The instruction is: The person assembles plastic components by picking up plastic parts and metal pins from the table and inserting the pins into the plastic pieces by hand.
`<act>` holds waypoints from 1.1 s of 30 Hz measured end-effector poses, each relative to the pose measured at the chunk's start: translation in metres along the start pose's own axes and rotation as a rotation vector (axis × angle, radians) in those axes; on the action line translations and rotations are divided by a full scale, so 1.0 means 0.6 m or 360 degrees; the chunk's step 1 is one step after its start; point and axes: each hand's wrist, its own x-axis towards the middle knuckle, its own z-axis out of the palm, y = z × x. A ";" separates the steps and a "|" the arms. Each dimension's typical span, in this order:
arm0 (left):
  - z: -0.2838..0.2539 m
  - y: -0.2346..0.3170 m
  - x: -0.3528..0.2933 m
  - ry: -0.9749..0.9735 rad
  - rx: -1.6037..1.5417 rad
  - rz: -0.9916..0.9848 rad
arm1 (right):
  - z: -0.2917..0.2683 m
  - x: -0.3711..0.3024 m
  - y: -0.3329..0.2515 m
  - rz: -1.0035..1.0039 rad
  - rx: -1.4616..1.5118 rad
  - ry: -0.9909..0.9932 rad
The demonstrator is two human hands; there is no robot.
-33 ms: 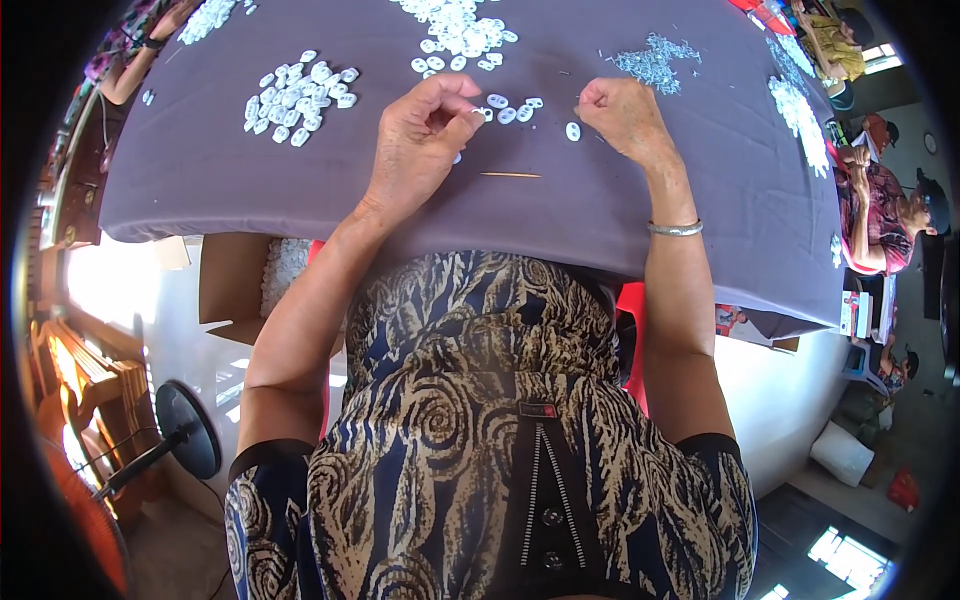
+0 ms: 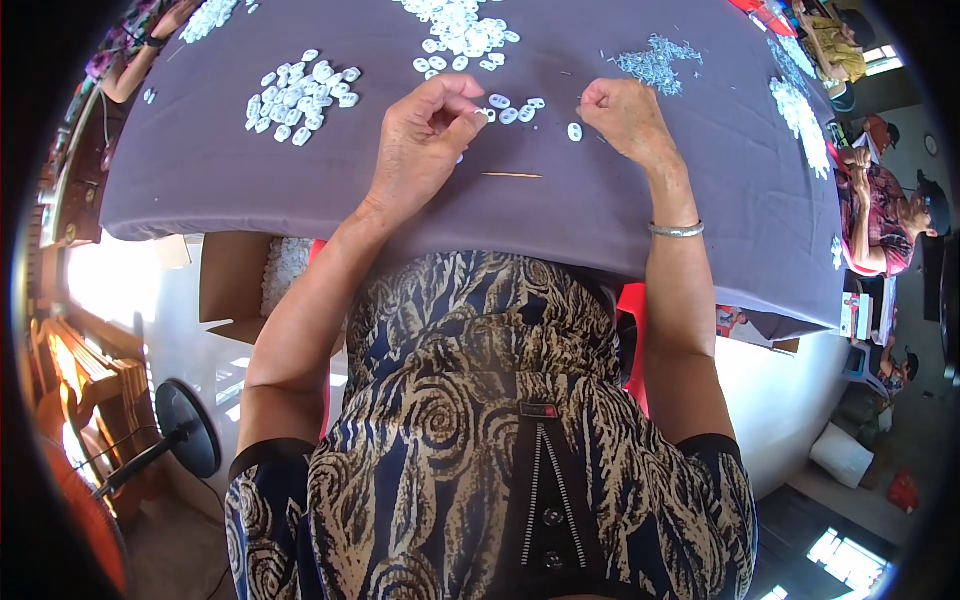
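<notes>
My left hand (image 2: 425, 130) is raised over the grey-clothed table, its thumb and fingers curled toward each other. A small white oval plastic piece with holes (image 2: 487, 115) shows at its fingertips. To the right, my right hand (image 2: 625, 115) is closed in a pinch; whatever is between its fingertips is too small to make out. Several similar white pieces (image 2: 508, 116) lie between my hands. A single white piece (image 2: 574, 131) sits just left of my right hand. Nearer to me is a thin wooden stick (image 2: 513, 175). Another white piece is partly hidden by my left hand.
White pieces form one pile (image 2: 300, 98) at left and another (image 2: 465, 32) at the far middle. Small silvery metal parts (image 2: 658, 62) lie beyond my right hand. A cardboard box (image 2: 228, 285) stands below the table edge, near a black fan base (image 2: 188, 428). Other people sit around.
</notes>
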 end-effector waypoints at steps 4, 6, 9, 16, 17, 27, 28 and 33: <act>0.006 0.001 0.000 -0.0023 0.0009 0.0028 | 0.009 0.004 0.017 -0.0269 -0.0033 0.0167; 0.005 0.001 -0.002 -0.0032 0.0032 -0.0007 | 0.001 -0.004 -0.007 -0.0184 0.0133 0.0113; 0.009 0.002 -0.004 -0.0049 0.0033 -0.0019 | 0.003 -0.007 -0.027 -0.0463 0.0439 0.0229; 0.014 -0.004 -0.004 -0.0069 0.0029 0.0014 | 0.030 -0.030 -0.099 -0.0571 0.0932 0.0114; 0.014 -0.002 -0.005 -0.0079 0.0047 0.0001 | 0.030 -0.034 -0.105 -0.0568 0.0891 0.0074; 0.013 0.001 -0.005 -0.0156 0.0128 -0.0015 | 0.026 -0.040 -0.113 -0.0617 0.0664 -0.0037; 0.014 0.004 -0.006 -0.0156 0.0129 -0.0016 | 0.025 -0.041 -0.113 -0.0616 0.0666 -0.0038; 0.013 0.003 -0.005 -0.0130 0.0181 0.0001 | 0.025 -0.042 -0.113 -0.0635 0.0613 -0.0091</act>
